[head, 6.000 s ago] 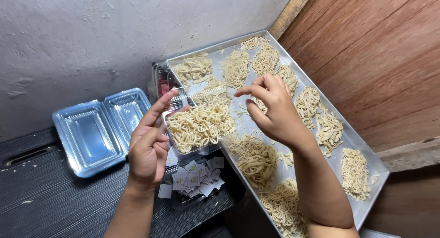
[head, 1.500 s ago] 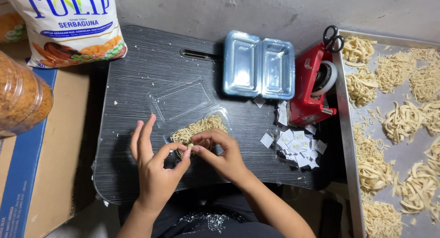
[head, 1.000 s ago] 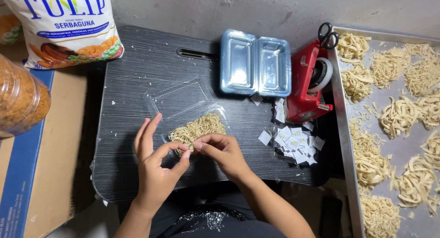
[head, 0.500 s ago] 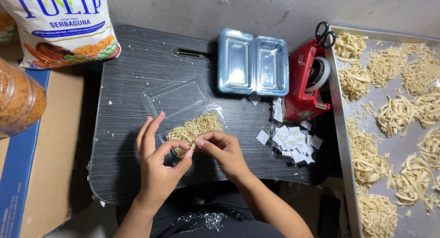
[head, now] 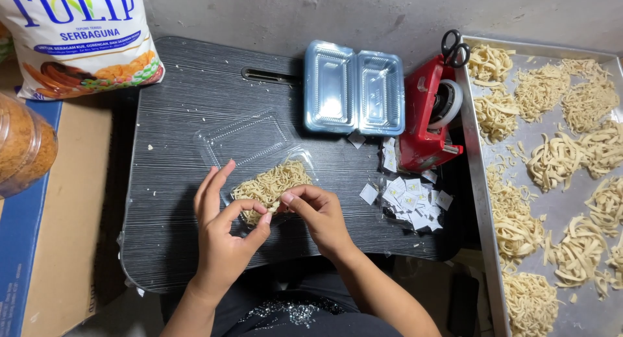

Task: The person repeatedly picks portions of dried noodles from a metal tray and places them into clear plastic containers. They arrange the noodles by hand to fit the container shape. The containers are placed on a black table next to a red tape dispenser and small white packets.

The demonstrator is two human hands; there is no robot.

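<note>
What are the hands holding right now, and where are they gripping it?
Both hands, left hand and right hand, pinch the near edge of the noodle portion lying in the clear plastic container.

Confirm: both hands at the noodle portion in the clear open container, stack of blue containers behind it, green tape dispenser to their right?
Not quite: the tape dispenser is red, not green, as the head view shows. The rest holds: left hand and right hand are at the noodle portion in the clear container, with the blue containers behind.
</note>
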